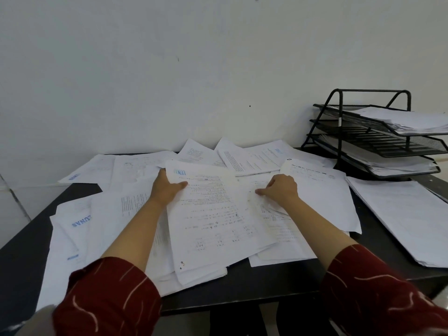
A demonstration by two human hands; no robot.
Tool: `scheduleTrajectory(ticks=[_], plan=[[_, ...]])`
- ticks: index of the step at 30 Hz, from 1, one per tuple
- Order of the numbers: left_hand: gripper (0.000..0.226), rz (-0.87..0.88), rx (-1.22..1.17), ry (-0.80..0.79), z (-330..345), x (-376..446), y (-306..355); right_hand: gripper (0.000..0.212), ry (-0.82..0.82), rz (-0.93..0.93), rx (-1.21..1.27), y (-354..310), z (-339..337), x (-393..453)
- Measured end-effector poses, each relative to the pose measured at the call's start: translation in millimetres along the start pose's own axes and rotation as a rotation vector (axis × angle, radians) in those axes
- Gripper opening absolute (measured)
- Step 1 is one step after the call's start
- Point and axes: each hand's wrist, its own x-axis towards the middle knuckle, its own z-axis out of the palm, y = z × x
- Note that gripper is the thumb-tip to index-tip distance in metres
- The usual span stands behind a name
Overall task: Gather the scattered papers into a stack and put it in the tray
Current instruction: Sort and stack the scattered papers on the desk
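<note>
A loose bundle of printed papers (213, 214) lies in the middle of a black desk (24, 258), slanting away from the viewer. The left hand (167, 186) grips the bundle's far left corner, thumb curled over the top sheet and fingers hidden beneath it. The right hand (281, 190) rests on the bundle's right side, its fingers curled and pinching the edge of a sheet there. Both forearms reach in from dark red patterned sleeves (109, 299) at the near edge of the desk. More scattered papers (80, 219) overlap all around the bundle, to its left, behind it and to its right, some with blue lettering. Farther right of the bundle, a separate neat pile of sheets (402, 219) lies near the desk's right edge. Behind that pile, at the desk's far right corner, stands a black wire tray rack (351, 122) with three tiers, with paper in the top and bottom tiers. A plain white wall (169, 69) rises behind the desk.
</note>
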Motion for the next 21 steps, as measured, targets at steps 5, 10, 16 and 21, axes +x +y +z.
scheduleTrajectory(ticks=[5,10,16,21], plan=[[0.063,-0.013,0.062,-0.003,-14.8,-4.7,-8.1,0.022,-0.002,0.008,0.047,2.8,-2.0,3.1],[0.064,-0.031,0.169,-0.03,-22.2,-12.0,-20.7,0.024,0.019,0.044,0.005,2.5,-5.9,-4.2],[0.066,-0.018,0.178,-0.026,-25.3,-20.0,-22.7,0.033,0.068,-0.079,-0.171,-1.8,-12.3,-3.2],[0.063,-0.004,0.239,0.048,-16.2,-32.0,-27.7,0.002,-0.011,-0.05,-0.179,-5.0,-10.4,-4.4]])
